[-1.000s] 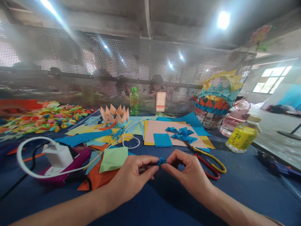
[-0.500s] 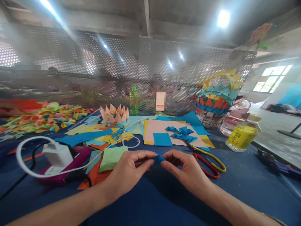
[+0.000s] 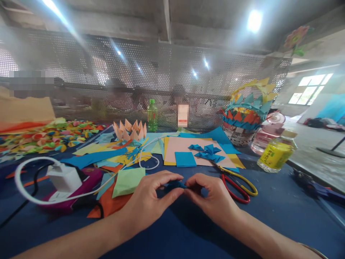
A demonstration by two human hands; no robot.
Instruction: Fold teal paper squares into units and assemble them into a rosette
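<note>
Above the blue table [image 3: 280,201], I saw a small folded paper [image 3: 175,185] lying crosswise between the person's hands, mostly inside the curled left hand [image 3: 156,192], whose thumb and fingers held it, while the right hand [image 3: 208,189] pinched its right end.

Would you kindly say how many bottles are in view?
3: a green plastic bottle at the back, a transparent pink bottle beside the multicoloured paper basket, and a yellow-labelled clear bottle nearest the camera. More may be hidden.
</note>
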